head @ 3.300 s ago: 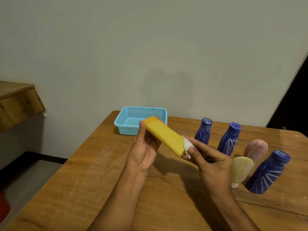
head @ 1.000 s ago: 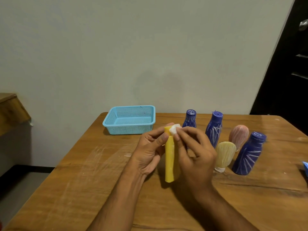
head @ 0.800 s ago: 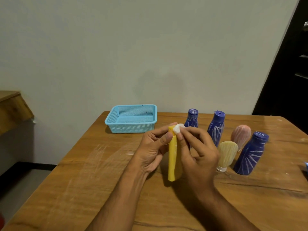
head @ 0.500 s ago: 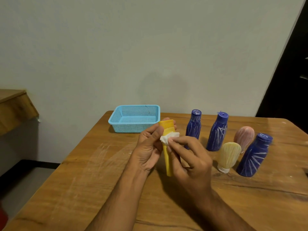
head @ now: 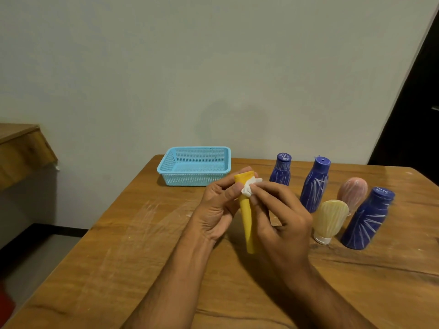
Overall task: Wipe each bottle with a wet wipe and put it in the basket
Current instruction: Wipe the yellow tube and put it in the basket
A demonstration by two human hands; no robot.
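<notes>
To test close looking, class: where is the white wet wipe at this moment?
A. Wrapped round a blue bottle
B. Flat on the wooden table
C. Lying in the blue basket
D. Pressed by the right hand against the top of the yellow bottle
D: the right hand pinches the wet wipe against the upper end of the yellow bottle, which the left hand grips.

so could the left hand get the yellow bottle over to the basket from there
Probably yes. The left hand grips the yellow bottle, and the blue basket sits just beyond it with bare table between. The right hand with the wipe would need to let go first.
</notes>
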